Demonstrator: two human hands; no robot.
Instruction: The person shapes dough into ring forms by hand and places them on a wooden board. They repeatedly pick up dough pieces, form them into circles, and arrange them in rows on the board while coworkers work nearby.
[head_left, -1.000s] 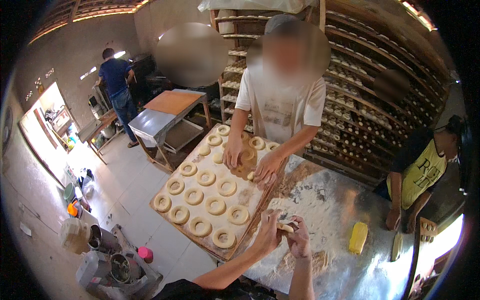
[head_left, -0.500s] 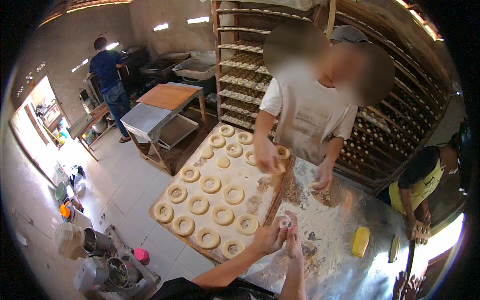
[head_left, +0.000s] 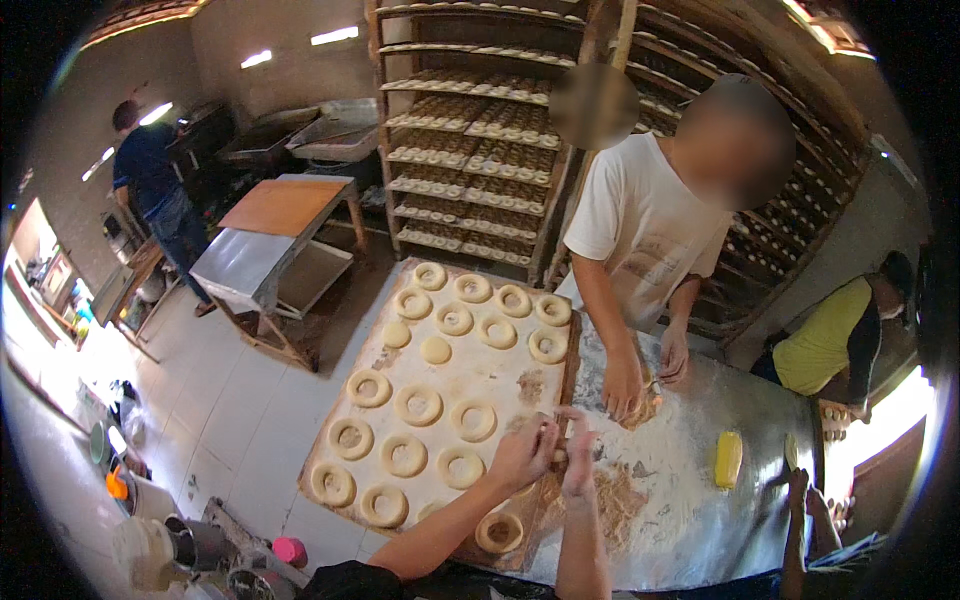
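My left hand (head_left: 523,453) curls round a small piece of dough (head_left: 560,450), largely hidden, above the right edge of a floured board (head_left: 330,420). My right hand (head_left: 578,460) meets it from the right, fingers raised and pressed to the piece. Around them on the board lie several dough rings (head_left: 420,403) and small round dough pieces (head_left: 435,349). A floured metal worktable (head_left: 680,530) extends rightward, with a yellow block (head_left: 728,459) on it.
A co-worker in white (head_left: 630,210) bends over the worktable opposite me. Others stand at right (head_left: 820,340) and back left (head_left: 155,190); more hands (head_left: 800,500) reach to the right edge. Loaded racks (head_left: 470,150), a side table (head_left: 240,260) and buckets (head_left: 155,480) surround us.
The view has swung, showing more rack. The white-shirted co-worker's hands have moved from the board onto the worktable. More rings sit at the board's far end. My hands remain together at the dough.
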